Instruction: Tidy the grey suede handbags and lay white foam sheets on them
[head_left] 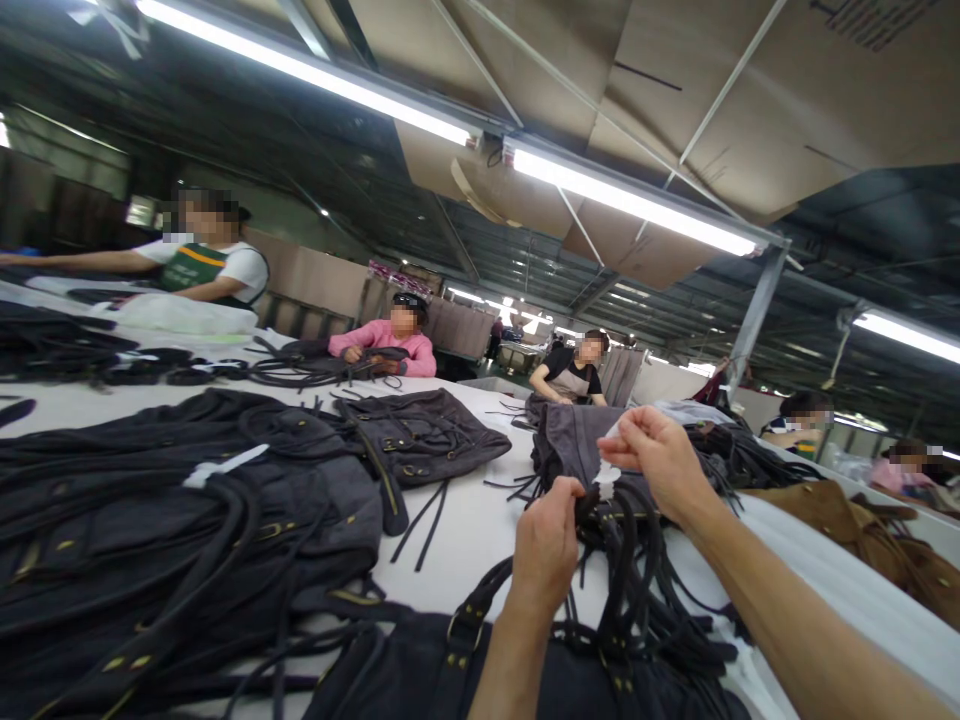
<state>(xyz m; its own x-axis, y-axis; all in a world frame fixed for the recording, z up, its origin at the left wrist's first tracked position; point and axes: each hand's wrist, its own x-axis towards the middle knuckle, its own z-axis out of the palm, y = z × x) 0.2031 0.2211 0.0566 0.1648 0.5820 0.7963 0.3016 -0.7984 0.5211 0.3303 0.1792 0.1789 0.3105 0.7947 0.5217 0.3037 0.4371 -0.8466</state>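
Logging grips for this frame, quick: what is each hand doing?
Left hand: closed on the dark bag straps.
Right hand: pinching a small white tag.

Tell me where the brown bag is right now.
In the head view the brown bag lies on the white table at the far right edge, just beyond the right hand and the dark straps it works on.

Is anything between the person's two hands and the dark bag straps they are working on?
Nothing visible. The left hand already grips the black straps, and the right hand pinches a small white tag just above them.
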